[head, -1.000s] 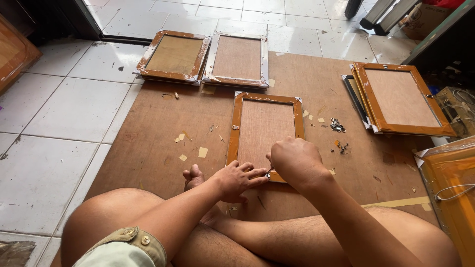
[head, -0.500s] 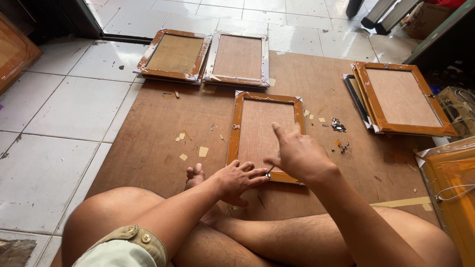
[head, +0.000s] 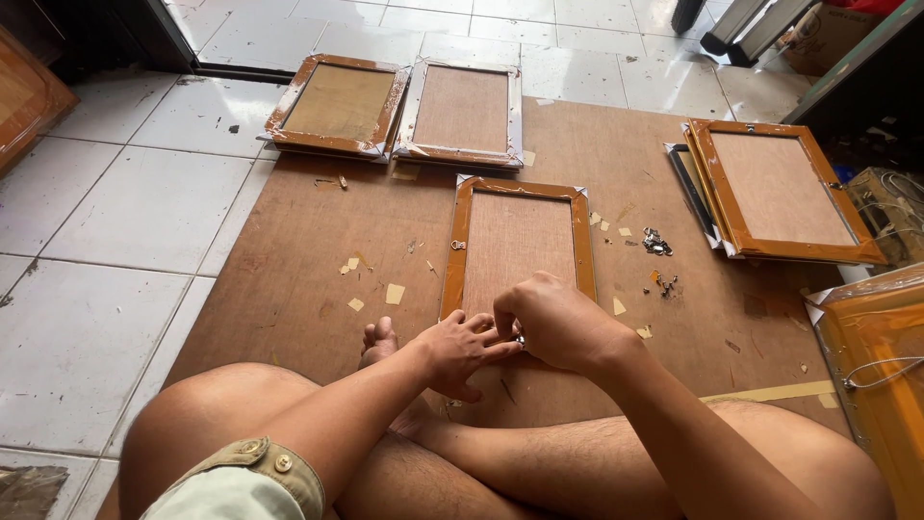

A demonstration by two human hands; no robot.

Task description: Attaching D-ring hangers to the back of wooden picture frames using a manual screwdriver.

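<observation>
A brown wooden picture frame [head: 580, 250] lies face down on a brown board [head: 289, 289] in front of my crossed legs. Both hands meet at its near edge. My left hand [head: 460, 347] rests flat there with fingers spread, its tips touching my right hand. My right hand [head: 558, 323] is curled over the frame's near edge, and its fingertips pinch a small shiny metal fitting [head: 520, 339]. A small metal hanger [head: 458, 245] sits on the frame's left rail. My hands hide the frame's near rail.
Two more face-down frames [head: 337, 101] [head: 464, 111] lie at the board's far edge, and a stack of frames [head: 780, 188] lies at the right. Small metal fittings [head: 656, 241] and tape scraps [head: 395, 293] are scattered about. An orange wrapped frame [head: 881, 356] stands at the far right. White floor tiles [head: 106, 221] lie to the left.
My right hand had its fingers stretched onto the frame's backing; it has drawn back and curled against my left hand's fingertips. The left hand has barely moved.
</observation>
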